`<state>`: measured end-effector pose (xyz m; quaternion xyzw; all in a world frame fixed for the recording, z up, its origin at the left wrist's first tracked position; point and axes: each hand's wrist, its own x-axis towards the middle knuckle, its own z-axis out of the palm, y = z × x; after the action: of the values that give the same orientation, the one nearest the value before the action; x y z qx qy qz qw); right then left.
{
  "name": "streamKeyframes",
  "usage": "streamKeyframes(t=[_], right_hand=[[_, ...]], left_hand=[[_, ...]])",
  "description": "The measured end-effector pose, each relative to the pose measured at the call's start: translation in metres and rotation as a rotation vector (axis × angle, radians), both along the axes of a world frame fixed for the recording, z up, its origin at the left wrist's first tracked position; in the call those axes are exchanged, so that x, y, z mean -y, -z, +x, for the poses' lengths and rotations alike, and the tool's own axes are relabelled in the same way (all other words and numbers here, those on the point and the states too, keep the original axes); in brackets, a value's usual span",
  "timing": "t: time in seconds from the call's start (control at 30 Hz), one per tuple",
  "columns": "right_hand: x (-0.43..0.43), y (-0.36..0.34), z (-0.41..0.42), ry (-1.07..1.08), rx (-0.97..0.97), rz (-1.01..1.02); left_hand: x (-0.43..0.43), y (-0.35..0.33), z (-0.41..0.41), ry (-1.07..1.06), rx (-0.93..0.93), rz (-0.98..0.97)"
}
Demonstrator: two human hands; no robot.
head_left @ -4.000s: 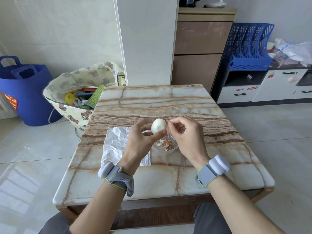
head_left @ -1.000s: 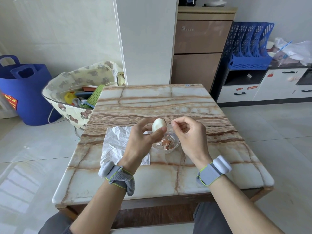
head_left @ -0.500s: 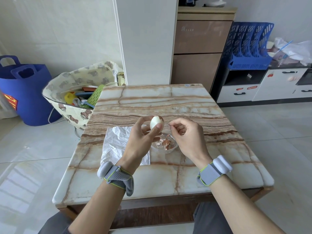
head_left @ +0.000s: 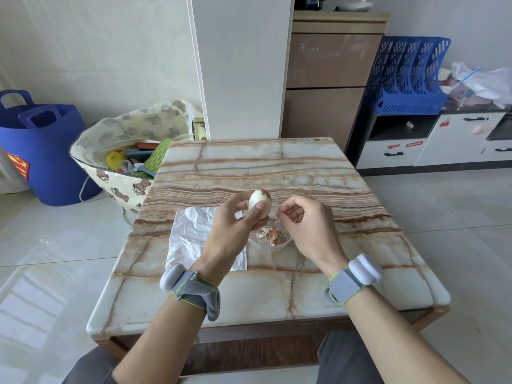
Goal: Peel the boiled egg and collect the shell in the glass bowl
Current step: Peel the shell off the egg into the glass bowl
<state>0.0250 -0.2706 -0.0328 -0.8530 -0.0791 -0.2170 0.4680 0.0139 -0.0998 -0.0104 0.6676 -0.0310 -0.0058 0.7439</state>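
Marble-patterned bench in a tiled room. Boiled egg: mostly peeled, with a brown shell patch at its upper right, gripped between the thumb and fingers of the left hand above the bench. Glass bowl: on the bench below the hands, holding shell fragments. Right hand: fingers curled over the bowl; whether it pinches a fragment cannot be told. Crinkled white sheet: left of the bowl.
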Motion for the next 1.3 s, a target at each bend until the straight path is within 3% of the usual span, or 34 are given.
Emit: streamKeyframes(t=[0.3, 0.5, 0.77, 1.3], right_hand=[[-0.005, -0.02, -0.005, -0.109, 0.088, 0.16], [-0.006, -0.021, -0.004, -0.09, 0.127, 0.107], [-0.009, -0.02, -0.006, -0.047, 0.275, -0.112], [-0.008, -0.016, -0.003, 0.017, 0.23, -0.061]], left_hand=[[0.002, -0.006, -0.006, 0.032, -0.011, -0.021], [0.0, -0.008, -0.007, 0.061, 0.019, 0.04], [0.001, -0.008, -0.005, 0.007, 0.014, 0.045], [-0.001, -0.007, -0.004, 0.012, 0.008, 0.058]])
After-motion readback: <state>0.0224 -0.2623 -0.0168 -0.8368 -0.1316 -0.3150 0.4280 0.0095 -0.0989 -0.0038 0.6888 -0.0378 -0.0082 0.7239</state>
